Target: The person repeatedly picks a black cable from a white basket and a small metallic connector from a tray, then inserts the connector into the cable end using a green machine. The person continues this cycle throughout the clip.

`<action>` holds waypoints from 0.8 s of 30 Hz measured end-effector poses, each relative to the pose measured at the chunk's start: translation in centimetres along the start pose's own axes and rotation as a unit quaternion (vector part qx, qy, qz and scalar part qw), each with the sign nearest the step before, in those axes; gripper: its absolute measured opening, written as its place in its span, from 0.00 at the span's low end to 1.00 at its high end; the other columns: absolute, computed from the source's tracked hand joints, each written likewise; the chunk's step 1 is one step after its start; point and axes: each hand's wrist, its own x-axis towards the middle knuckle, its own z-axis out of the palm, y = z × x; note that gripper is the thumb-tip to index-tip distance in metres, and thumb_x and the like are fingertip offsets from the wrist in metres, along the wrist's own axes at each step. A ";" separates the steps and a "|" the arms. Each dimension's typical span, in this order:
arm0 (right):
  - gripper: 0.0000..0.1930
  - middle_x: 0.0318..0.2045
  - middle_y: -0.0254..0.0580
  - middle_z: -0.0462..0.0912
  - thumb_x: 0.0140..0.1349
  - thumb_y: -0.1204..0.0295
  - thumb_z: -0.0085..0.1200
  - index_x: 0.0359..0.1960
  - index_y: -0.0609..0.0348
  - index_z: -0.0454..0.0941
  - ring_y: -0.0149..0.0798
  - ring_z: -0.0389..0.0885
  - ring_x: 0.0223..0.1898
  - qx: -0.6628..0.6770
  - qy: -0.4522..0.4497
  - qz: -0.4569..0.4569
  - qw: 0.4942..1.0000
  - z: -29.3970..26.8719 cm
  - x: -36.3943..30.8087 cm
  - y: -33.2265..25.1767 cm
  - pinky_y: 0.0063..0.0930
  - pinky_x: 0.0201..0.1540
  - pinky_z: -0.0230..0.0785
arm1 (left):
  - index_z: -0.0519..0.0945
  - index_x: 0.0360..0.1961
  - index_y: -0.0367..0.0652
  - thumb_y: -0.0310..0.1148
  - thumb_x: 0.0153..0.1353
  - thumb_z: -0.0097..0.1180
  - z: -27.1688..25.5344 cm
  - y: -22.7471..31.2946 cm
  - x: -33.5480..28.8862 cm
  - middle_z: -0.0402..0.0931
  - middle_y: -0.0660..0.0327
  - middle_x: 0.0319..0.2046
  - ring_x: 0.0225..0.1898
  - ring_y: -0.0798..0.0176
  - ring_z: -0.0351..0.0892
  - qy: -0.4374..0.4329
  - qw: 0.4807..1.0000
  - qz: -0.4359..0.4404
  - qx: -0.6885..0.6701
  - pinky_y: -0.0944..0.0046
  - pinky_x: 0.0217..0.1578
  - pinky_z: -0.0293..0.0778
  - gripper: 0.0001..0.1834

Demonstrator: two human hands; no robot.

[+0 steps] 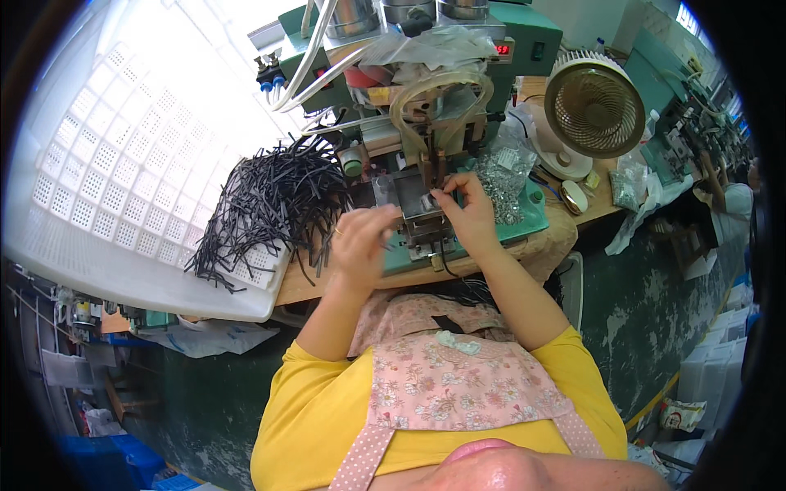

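Note:
My right hand (470,214) is at the front of a green bench machine (512,37), with its thumb and fingertips pinched together just below two copper-coloured prongs (432,168). Whatever sits in that pinch is too small to make out. Motion smears my left hand (360,239), which is at the left side of the small metal work tray (415,194); its fingers are bent, and I cannot see whether they hold anything. To the left of that hand lies a large heap of black strips (278,200).
The strips spill over a white perforated plastic crate (106,168) tilted at the left. Right of the machine are a bag of small metal parts (501,176), a fan (596,106) and a small round container (573,196). White hoses hang from the machine. Another person's arm (719,188) shows far right.

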 end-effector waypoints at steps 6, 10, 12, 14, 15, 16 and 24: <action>0.10 0.34 0.41 0.80 0.55 0.74 0.62 0.36 0.58 0.74 0.44 0.78 0.39 -0.117 0.035 -0.081 0.989 -1.6 0.3 0.8 0.33 0.42 0.69 | 0.82 0.42 0.39 0.22 0.45 0.62 4.4 2.2 0.1 0.81 0.58 0.40 0.44 0.56 0.82 -0.083 0.994 0.062 -0.039 0.63 0.42 0.79 0.19; 0.09 0.37 0.42 0.80 0.55 0.76 0.61 0.37 0.57 0.75 0.47 0.76 0.42 -0.227 0.144 -0.114 0.956 -6.9 0.2 3.6 0.37 0.46 0.68 | 0.82 0.39 0.39 0.24 0.45 0.62 5.4 1.4 -0.3 0.81 0.58 0.41 0.44 0.56 0.83 -0.085 0.991 0.096 -0.029 0.64 0.38 0.81 0.16; 0.09 0.39 0.44 0.79 0.55 0.77 0.59 0.38 0.57 0.76 0.49 0.74 0.46 -0.235 0.145 0.036 0.960 -9.7 0.9 6.1 0.38 0.48 0.66 | 0.82 0.39 0.39 0.24 0.45 0.62 5.5 1.1 -0.7 0.81 0.58 0.41 0.44 0.56 0.83 -0.080 0.991 0.107 -0.030 0.65 0.38 0.81 0.16; 0.09 0.40 0.44 0.79 0.55 0.78 0.58 0.38 0.57 0.76 0.50 0.74 0.47 -0.313 0.093 -0.034 0.945 -11.4 -0.7 8.2 0.40 0.49 0.66 | 0.82 0.39 0.40 0.25 0.45 0.62 5.6 0.9 -0.8 0.81 0.58 0.40 0.43 0.56 0.83 -0.077 0.990 0.114 -0.030 0.65 0.38 0.81 0.16; 0.09 0.40 0.45 0.79 0.55 0.78 0.58 0.38 0.57 0.76 0.50 0.74 0.47 -0.347 0.073 -0.012 0.935 -11.7 -1.0 9.1 0.40 0.49 0.65 | 0.82 0.39 0.40 0.25 0.46 0.61 5.6 0.7 -0.9 0.81 0.58 0.40 0.43 0.56 0.83 -0.071 0.990 0.116 -0.031 0.65 0.38 0.81 0.15; 0.09 0.39 0.43 0.79 0.55 0.77 0.58 0.38 0.55 0.77 0.50 0.75 0.47 -0.380 0.071 -0.085 0.918 -11.6 -1.7 9.8 0.42 0.49 0.64 | 0.82 0.39 0.40 0.26 0.46 0.61 5.7 0.7 -1.0 0.81 0.58 0.40 0.43 0.56 0.83 -0.074 0.990 0.114 -0.030 0.65 0.38 0.81 0.15; 0.10 0.39 0.37 0.80 0.57 0.76 0.58 0.40 0.51 0.78 0.44 0.76 0.42 -0.438 0.047 -0.138 0.887 -8.7 -0.6 10.6 0.41 0.47 0.59 | 0.82 0.41 0.40 0.24 0.48 0.62 5.0 1.2 -2.0 0.80 0.56 0.43 0.45 0.53 0.82 -0.074 0.994 0.078 -0.020 0.62 0.41 0.80 0.15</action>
